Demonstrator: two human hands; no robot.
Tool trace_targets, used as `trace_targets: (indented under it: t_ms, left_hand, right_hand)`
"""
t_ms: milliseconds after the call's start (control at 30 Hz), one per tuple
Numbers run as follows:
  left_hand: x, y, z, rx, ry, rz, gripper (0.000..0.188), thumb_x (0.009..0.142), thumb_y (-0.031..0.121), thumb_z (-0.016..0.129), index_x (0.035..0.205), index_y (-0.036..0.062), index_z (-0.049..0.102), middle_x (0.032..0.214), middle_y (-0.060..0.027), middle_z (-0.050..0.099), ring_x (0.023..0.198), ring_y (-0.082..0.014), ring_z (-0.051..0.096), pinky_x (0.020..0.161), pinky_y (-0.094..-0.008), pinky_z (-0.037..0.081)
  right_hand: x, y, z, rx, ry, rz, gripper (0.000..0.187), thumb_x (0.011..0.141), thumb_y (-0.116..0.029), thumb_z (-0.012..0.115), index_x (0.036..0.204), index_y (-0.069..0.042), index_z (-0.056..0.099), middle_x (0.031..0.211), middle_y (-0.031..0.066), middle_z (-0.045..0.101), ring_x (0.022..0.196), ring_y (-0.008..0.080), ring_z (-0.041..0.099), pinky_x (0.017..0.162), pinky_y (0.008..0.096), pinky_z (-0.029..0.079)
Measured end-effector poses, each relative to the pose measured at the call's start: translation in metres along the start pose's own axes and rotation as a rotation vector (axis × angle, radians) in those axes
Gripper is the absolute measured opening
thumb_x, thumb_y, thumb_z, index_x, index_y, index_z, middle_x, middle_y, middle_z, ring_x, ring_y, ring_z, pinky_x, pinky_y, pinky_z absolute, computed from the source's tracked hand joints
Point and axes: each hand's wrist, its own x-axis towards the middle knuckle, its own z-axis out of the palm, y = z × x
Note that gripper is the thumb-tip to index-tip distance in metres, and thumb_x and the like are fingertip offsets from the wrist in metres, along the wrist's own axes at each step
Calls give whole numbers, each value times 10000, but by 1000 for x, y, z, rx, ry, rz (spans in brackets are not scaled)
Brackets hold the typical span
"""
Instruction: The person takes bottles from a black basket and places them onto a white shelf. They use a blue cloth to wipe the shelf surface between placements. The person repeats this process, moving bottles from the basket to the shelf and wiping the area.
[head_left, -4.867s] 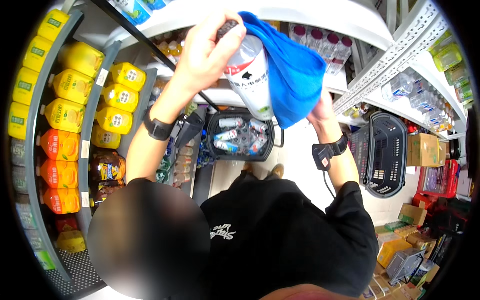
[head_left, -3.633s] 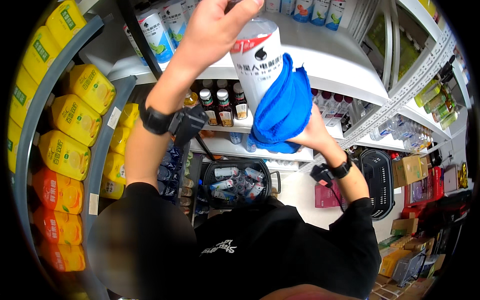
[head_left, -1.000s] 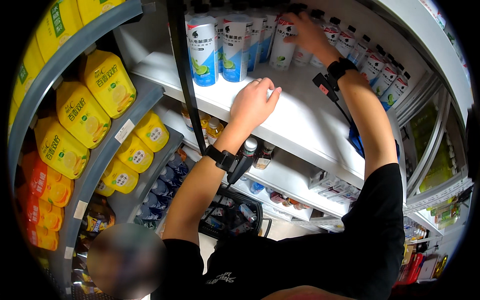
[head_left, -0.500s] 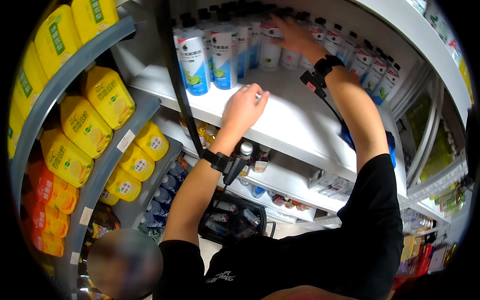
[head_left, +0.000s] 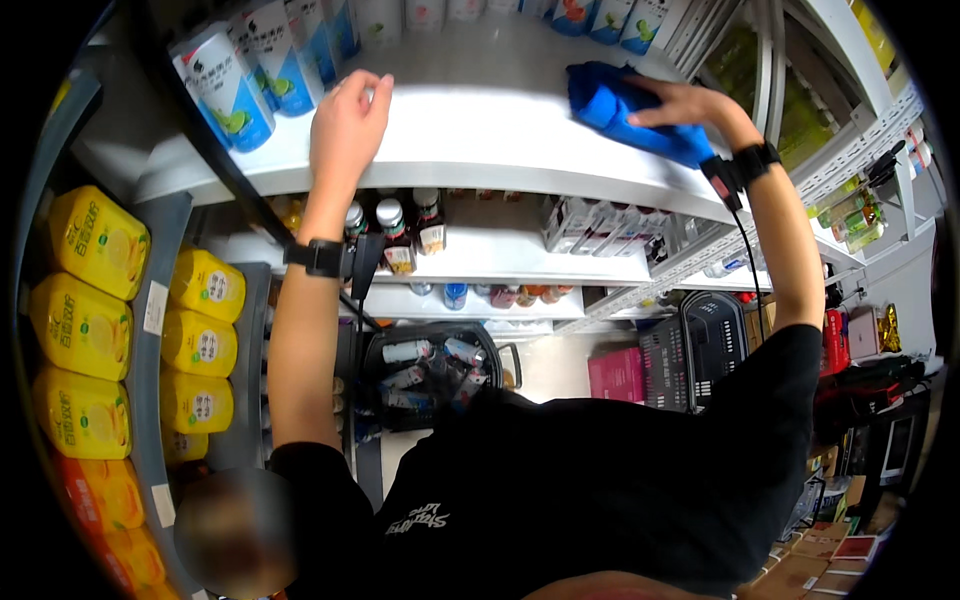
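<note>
while my left hand (head_left: 348,128) hovers empty, half-curled at the shelf (head_left: 480,125), my right hand (head_left: 690,103) rests on its blue cloth (head_left: 605,100), hold unclear; cloth-handling seems underway, wanting firm grip

"What does the cloth (head_left: 602,105) look like?"
"Bright blue, bunched into uneven folds, with one end stretching toward the wrist."
"And where is it?"
"On the white shelf (head_left: 470,120), toward its right end, partly covered by the right hand (head_left: 690,103)."
</note>
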Motion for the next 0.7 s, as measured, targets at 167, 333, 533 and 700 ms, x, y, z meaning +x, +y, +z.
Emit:
trace_targets:
  t_ms: [167,333,533,700]
  left_hand:
    - [-1,-1,-13,-147,52,65,207,953,185,579,864,-2,589,617,-44,488,608,-98,450,553,-290,404]
    - [-13,-7,-9,-469,115,173,185,956,157,582,888,-13,611,704,-5,575,672,-65,494,610,-241,422]
    - [-126,21,-23,-597,130,-24,148,965,114,575,930,-17,634,780,7,611,735,-44,519,672,-205,426]
    - [-292,-48,18,-311,-272,-236,171,965,133,547,938,20,674,854,-31,686,737,-72,592,666,-226,465]
  right_hand:
    - [-34,7,67,310,269,-274,960,789,-523,730,1511,-87,271,1529,194,301,1409,310,300,1155,412,260]
    - [-68,-11,96,30,536,-370,687,840,-176,707,1457,-161,404,1399,171,494,1281,258,485,1063,388,378]
    - [-135,-30,139,94,930,-288,591,779,110,521,1346,-55,516,1181,180,638,1057,226,621,930,324,471]
    - [-222,-65,248,383,1119,-96,559,786,-80,698,1290,78,516,1159,199,646,976,255,647,922,352,483]
